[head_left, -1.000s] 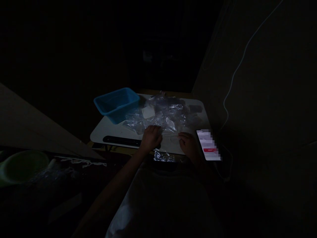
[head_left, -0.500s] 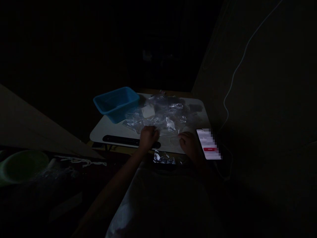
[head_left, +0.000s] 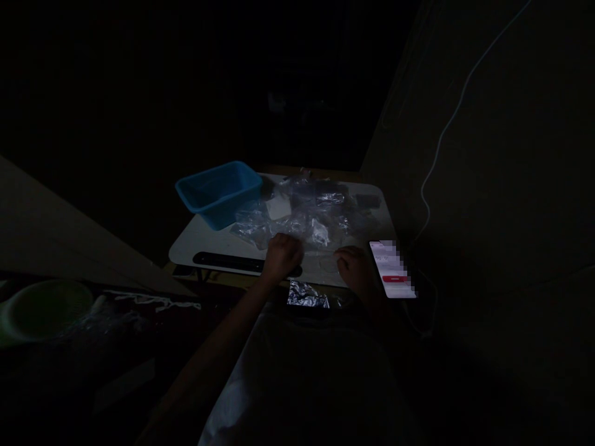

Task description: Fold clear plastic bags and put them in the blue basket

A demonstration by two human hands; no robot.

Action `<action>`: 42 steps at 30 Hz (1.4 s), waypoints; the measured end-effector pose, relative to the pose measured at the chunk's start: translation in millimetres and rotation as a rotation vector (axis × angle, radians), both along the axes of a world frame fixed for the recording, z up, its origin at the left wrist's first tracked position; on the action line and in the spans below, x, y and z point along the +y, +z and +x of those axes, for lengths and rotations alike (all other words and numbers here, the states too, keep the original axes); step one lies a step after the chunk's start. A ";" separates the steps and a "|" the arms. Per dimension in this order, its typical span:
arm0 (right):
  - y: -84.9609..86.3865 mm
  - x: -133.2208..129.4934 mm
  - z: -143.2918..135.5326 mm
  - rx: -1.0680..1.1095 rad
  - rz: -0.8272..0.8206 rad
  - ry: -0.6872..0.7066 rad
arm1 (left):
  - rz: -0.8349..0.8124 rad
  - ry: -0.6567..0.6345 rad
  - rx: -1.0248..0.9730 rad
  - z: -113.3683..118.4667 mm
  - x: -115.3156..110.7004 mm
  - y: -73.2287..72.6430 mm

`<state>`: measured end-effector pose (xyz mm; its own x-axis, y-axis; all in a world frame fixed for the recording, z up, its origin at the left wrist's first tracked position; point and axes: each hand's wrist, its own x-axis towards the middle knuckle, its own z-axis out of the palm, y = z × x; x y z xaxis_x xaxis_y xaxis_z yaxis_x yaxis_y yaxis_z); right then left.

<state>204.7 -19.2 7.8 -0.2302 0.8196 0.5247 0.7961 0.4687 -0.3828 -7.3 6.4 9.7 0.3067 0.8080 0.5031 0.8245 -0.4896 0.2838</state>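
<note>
The scene is very dark. My left hand (head_left: 282, 256) is closed over the front of a small white table (head_left: 186, 243), beside a heap of crumpled clear plastic bags (head_left: 302, 224); what its fingers hold is hidden. My right hand (head_left: 355, 269) is at the table's front right, its fingers curled in. By its fingertips lies a faint, clear plastic piece (head_left: 328, 264) with a rounded outline. Whether the right hand grips it cannot be made out. A pale squarish piece (head_left: 279, 207) rests among the bags.
A blue plastic basin (head_left: 223, 209) stands at the table's back left. A black slotted strip (head_left: 227, 262) runs along the front edge. A lit phone (head_left: 393, 272) is at the right, near a white cable (head_left: 437, 155). Shiny foil-like wrapping (head_left: 307, 295) is below the front edge.
My left hand has shifted slightly to the right and turned a little, still closed. The right hand, the bags and the basin look much the same.
</note>
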 end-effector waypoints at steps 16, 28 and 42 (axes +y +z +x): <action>11.0 -11.3 -4.5 -0.247 -0.063 0.280 | -0.038 -0.128 0.069 1.8 -5.9 3.0; 8.2 -9.8 -5.1 -0.244 -0.075 0.284 | -0.067 -0.079 -0.023 1.9 -2.8 4.8; 13.4 -9.4 -9.2 -0.354 -0.121 0.288 | -0.043 -0.138 0.031 1.4 -5.9 4.7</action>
<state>195.5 -28.6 21.1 -0.6050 0.7464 0.2771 0.7314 0.6586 -0.1771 -5.9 0.5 14.4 0.4312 0.7776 0.4576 0.7585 -0.5871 0.2829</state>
